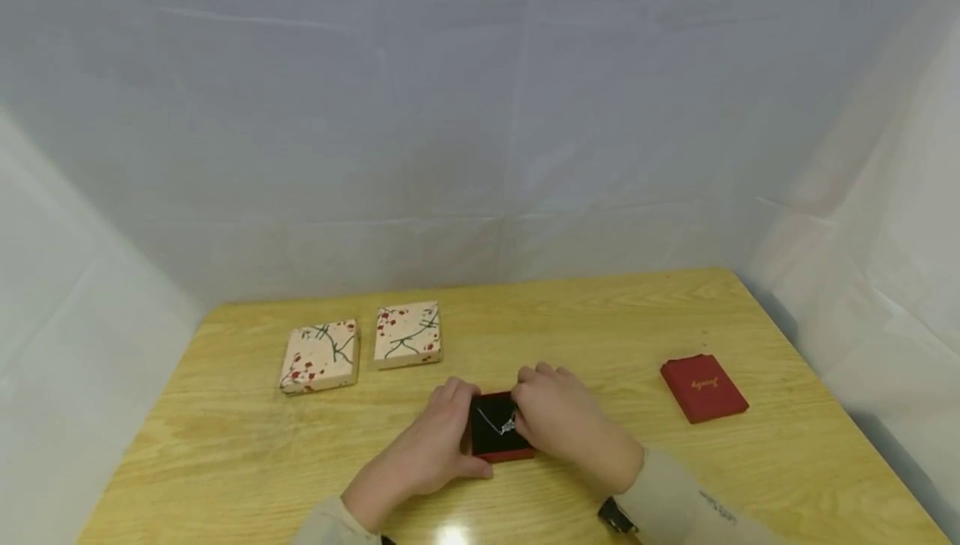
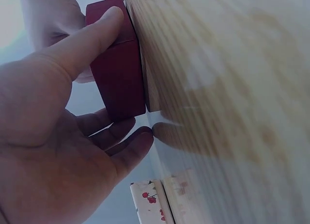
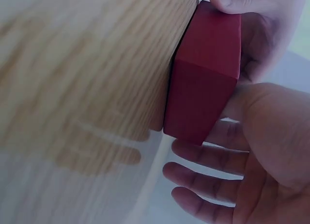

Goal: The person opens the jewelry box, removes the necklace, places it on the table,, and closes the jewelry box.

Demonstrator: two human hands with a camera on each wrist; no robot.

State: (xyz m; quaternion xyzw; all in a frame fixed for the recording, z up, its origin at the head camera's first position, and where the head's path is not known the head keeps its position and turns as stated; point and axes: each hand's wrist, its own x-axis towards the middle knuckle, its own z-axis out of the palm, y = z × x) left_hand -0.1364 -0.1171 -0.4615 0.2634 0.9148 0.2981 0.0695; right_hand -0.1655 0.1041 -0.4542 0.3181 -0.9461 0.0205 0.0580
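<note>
left hand grips the square red card box, probably steadying it; can't tell if right hand pinches anything

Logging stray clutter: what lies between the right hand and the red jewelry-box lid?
Only bare wooden tabletop lies between the right hand and the red jewelry-box lid; the head view shows this.

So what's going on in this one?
A person's left hand grips an open red square box; a silver necklace lies on its black insert. The right hand is at the box's right edge; whether it pinches anything is hidden. On the light wooden table, a red square lid with gold lettering lies to the right, and two cream floral boxes sit back left.
</note>
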